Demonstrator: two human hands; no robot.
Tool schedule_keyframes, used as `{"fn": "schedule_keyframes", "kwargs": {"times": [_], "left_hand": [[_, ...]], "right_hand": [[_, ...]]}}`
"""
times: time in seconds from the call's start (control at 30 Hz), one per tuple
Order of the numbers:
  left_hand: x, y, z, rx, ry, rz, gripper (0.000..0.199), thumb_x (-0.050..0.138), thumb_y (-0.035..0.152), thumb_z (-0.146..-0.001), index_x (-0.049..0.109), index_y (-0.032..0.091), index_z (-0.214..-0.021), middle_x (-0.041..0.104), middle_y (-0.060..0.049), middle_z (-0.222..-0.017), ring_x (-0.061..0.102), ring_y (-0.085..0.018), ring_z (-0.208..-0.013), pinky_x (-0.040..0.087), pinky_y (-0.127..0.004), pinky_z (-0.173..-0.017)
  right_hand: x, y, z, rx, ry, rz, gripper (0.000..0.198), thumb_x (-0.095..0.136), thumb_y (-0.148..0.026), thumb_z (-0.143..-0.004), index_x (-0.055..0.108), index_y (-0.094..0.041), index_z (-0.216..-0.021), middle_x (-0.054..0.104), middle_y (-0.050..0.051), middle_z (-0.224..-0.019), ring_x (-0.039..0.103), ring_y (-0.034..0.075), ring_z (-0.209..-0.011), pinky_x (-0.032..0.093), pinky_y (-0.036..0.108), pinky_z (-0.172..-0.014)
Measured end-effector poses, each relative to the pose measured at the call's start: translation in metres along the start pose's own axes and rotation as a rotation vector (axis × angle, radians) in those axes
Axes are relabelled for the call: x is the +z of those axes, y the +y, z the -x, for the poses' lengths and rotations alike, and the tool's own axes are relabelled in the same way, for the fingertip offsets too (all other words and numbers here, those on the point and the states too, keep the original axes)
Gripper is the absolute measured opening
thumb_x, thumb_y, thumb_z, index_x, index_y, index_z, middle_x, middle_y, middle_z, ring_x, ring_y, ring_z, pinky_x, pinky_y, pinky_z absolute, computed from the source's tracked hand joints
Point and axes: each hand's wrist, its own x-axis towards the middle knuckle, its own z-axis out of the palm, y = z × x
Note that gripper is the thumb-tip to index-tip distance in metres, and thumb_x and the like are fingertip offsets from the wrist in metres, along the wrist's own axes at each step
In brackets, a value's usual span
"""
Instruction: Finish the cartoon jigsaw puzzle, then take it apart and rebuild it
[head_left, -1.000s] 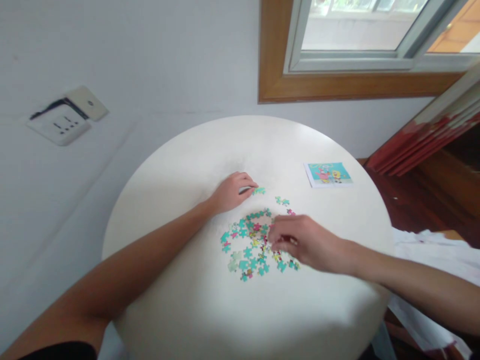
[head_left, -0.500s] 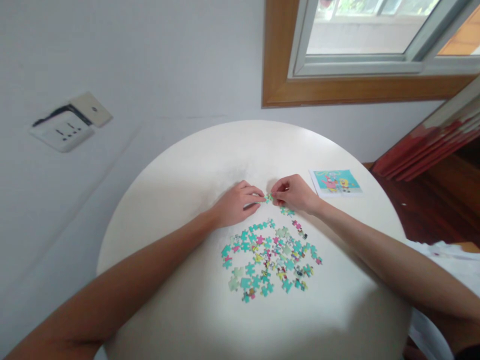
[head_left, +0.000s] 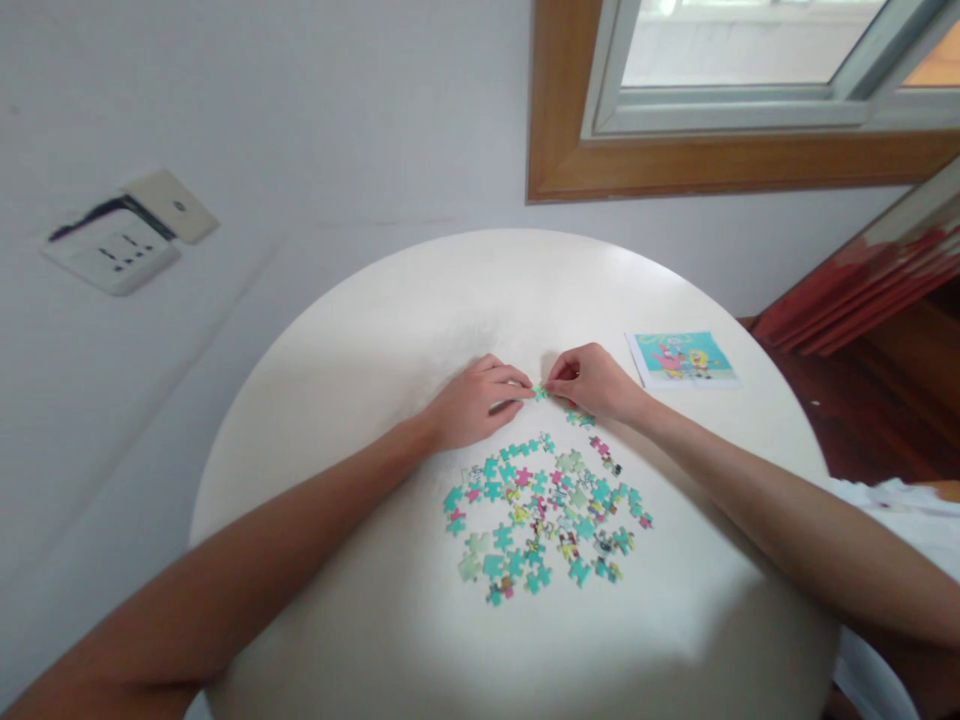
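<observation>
Two bare hands meet over small green puzzle pieces [head_left: 540, 393] near the middle of a round white table [head_left: 360, 345], seen from where I stand in the room; the left hand [head_left: 480, 408] lies low with its fingers stretched forward, their tips at the left edge of the green work and the thumb set apart from them; the right hand [head_left: 598, 385] pinches thumb and forefinger together at the right edge of the same pieces, though the fingertips hide just how much they grip.

Just below the right hand lie a few teal pieces [head_left: 581, 418], partly covered by it; nearer the person comes a short diagonal string of pink and dark pieces [head_left: 605, 455]; a broad scatter of loose pieces [head_left: 541, 515] in teal, pale green, pink and yellow spreads below both hands, with a row of teal pieces [head_left: 525, 449] along its far side.

To the right of the right hand, well clear of the scatter, rests a picture card [head_left: 686, 360] showing a pink figure and a yellow one on blue; beyond the table stand a wood-framed window [head_left: 559, 150], a red and pale curtain [head_left: 847, 285] and, on the left wall, a socket [head_left: 116, 252].
</observation>
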Motion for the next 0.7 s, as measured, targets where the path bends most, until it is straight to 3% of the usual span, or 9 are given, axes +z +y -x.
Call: {"fn": "schedule_keyframes", "kwargs": {"times": [0.43, 0.7], "left_hand": [[0.0, -0.001, 0.0, 0.003, -0.008, -0.029, 0.026, 0.051, 0.021, -0.095, 0.07, 0.025, -0.113, 0.068, -0.003, -0.115, 0.054, -0.021, -0.104, 0.044, -0.039, -0.095], [0.0, 0.0, 0.0, 0.007, 0.018, -0.007, 0.029, 0.051, 0.019, -0.094, 0.065, 0.022, -0.12, 0.066, -0.007, -0.115, 0.055, -0.021, -0.105, 0.044, -0.039, -0.096]], "right_hand": [[0.001, -0.007, 0.002, 0.002, 0.047, 0.108, 0.012, 0.066, -0.026, -0.074, 0.068, -0.015, -0.074, 0.066, 0.004, -0.06, 0.055, 0.011, -0.048, 0.038, 0.027, -0.049], [-0.019, 0.013, 0.001, -0.031, 0.124, 0.094, 0.014, 0.057, -0.024, -0.078, 0.067, -0.015, -0.074, 0.064, 0.003, -0.056, 0.053, 0.012, -0.049, 0.039, 0.027, -0.051]]}}
